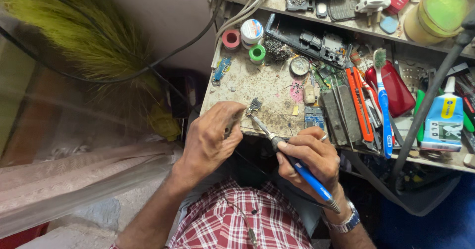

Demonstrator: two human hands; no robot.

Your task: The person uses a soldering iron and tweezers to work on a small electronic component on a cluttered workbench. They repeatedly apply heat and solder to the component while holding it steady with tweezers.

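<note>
My right hand (pixel 311 157) grips a blue-handled soldering iron (pixel 297 167), its metal tip pointing up-left at a small dark circuit part (pixel 255 104) on the worn workbench (pixel 247 88). My left hand (pixel 213 135) is curled beside that part, fingertips pinching something thin against it; what it pinches is hidden by the fingers. A wristwatch (pixel 346 222) sits on my right wrist.
The bench holds solder spools (pixel 231 38), a small round tin (pixel 252 31), phone boards (pixel 316 41), an orange cutter (pixel 360 103), a toothbrush (pixel 383 105), a red case (pixel 396 88) and a glue bottle (pixel 444 120). A broom (pixel 84 41) leans at left. A black arm (pixel 430 100) crosses at right.
</note>
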